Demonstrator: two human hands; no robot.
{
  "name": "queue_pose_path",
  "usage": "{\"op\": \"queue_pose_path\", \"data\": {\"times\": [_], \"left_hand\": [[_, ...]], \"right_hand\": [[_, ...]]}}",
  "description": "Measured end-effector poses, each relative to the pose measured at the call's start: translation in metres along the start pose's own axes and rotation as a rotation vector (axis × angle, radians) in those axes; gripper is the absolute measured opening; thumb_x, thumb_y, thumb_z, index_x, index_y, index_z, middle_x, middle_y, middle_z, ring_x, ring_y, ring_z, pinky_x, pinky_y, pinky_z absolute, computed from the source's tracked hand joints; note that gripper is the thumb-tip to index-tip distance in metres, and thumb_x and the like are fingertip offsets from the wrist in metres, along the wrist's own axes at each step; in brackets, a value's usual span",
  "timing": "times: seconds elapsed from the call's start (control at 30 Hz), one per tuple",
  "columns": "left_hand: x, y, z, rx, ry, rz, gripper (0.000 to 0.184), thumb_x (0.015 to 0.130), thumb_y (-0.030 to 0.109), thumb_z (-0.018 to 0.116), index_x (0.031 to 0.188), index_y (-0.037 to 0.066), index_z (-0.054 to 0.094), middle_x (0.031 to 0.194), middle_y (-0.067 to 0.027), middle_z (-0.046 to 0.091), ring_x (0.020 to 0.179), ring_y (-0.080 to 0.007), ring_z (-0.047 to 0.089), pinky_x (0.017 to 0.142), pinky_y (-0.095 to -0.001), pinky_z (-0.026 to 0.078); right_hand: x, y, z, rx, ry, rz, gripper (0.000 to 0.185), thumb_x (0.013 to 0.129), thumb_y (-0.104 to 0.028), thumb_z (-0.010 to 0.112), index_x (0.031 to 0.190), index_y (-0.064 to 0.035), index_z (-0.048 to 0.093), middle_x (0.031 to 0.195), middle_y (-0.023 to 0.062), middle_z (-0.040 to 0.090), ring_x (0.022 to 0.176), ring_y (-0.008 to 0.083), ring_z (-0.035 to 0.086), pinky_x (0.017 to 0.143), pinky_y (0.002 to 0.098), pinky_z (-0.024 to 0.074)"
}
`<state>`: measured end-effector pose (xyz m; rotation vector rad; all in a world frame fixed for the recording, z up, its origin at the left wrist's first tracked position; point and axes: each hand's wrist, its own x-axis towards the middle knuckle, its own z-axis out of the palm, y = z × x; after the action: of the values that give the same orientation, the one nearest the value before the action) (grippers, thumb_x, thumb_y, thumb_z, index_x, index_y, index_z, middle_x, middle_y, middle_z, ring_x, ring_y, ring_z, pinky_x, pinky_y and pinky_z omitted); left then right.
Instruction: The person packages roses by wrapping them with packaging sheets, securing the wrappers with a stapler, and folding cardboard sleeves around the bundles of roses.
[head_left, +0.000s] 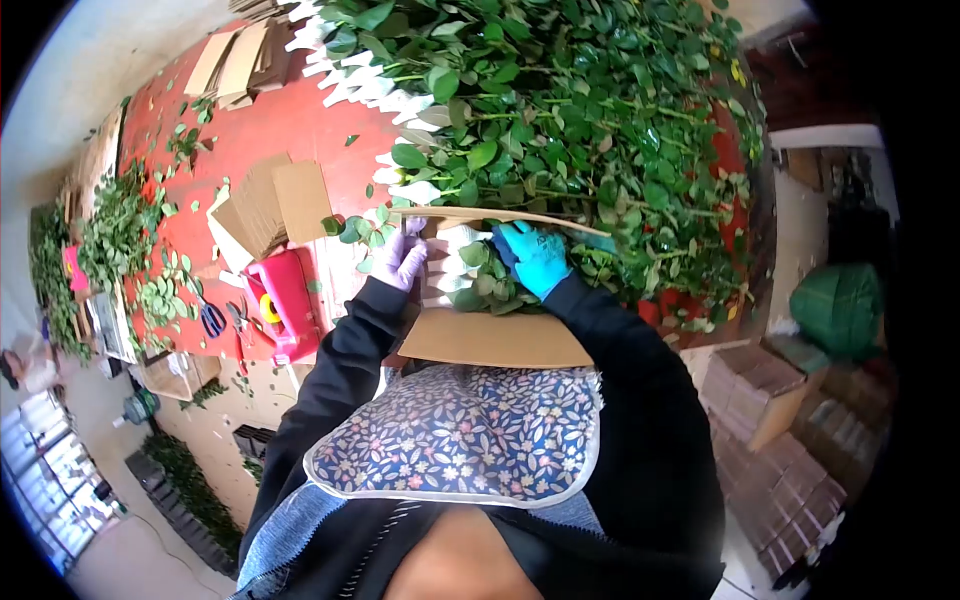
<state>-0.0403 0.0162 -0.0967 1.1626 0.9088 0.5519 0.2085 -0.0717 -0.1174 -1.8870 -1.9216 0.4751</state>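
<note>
A brown cardboard sheet (495, 338) lies folded open in front of me, one flap near my apron and the other raised on the far side. Between the flaps is a row of white flower heads (440, 268) with green leaves (492, 288). My left hand (402, 258), in a lilac glove, is closed on the cardboard's left end by the far flap. My right hand (537, 258), in a turquoise glove, is closed over the leafy stems beside the far flap. Dark blue material shows at its fingers; what they grip is hidden.
Leafy stems (580, 120) with white-wrapped heads cover the table's far right. On the red tabletop (345, 125) are cardboard pieces (262, 212), a pink tape dispenser (290, 308), pliers-like cutters (240, 325) and dark-handled scissors (211, 318). Boxes (765, 400) are stacked at right.
</note>
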Motion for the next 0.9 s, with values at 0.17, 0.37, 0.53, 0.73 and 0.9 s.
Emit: {"op": "queue_pose_path", "data": {"times": [0.17,0.37,0.53,0.73,0.9], "left_hand": [[0.020,-0.013,0.014,0.192,-0.006,0.072,0.024,0.096,0.013,0.057,0.117,0.001,0.059,0.092,-0.0055,0.068,0.076,-0.0097,0.059,0.073,-0.0251,0.050],[0.025,-0.020,0.014,0.310,0.085,0.102,0.010,0.093,0.010,0.061,0.097,0.001,0.064,0.077,-0.0026,0.068,0.063,-0.0095,0.062,0.059,-0.0249,0.051],[0.023,-0.002,0.018,0.531,0.071,0.262,0.005,0.093,0.007,0.059,0.093,0.002,0.060,0.067,-0.0048,0.063,0.056,-0.0104,0.059,0.053,-0.0261,0.048],[0.013,-0.003,-0.025,0.332,0.409,0.218,0.010,0.095,0.011,0.057,0.086,0.008,0.057,0.062,-0.0013,0.058,0.048,-0.0109,0.052,0.047,-0.0260,0.044],[-0.004,0.012,-0.041,0.357,0.277,0.071,0.015,0.096,0.019,0.058,0.097,0.005,0.060,0.067,-0.0003,0.058,0.053,-0.0068,0.050,0.048,-0.0218,0.041]], "right_hand": [[0.001,0.000,-0.002,-0.012,-0.124,0.055,0.028,0.089,-0.027,0.057,0.114,-0.0147,0.059,0.108,0.0131,0.061,0.079,0.0339,0.064,0.064,0.0502,0.0489],[0.002,-0.005,-0.009,-0.013,-0.124,0.065,0.028,0.091,-0.028,0.057,0.115,-0.0129,0.062,0.106,0.0140,0.063,0.079,0.0340,0.064,0.064,0.0482,0.0494],[0.003,-0.006,-0.008,-0.021,-0.112,0.060,0.029,0.091,-0.027,0.056,0.115,-0.0123,0.062,0.105,0.0138,0.063,0.077,0.0340,0.064,0.063,0.0473,0.0493],[0.002,-0.001,-0.003,-0.038,-0.083,0.038,0.028,0.090,-0.028,0.056,0.114,-0.0151,0.060,0.110,0.0132,0.061,0.076,0.0321,0.064,0.064,0.0485,0.0488],[0.000,0.005,0.008,-0.003,-0.054,0.047,0.027,0.090,-0.027,0.058,0.112,-0.0131,0.062,0.107,0.0142,0.062,0.079,0.0349,0.064,0.066,0.0487,0.0494]]}}
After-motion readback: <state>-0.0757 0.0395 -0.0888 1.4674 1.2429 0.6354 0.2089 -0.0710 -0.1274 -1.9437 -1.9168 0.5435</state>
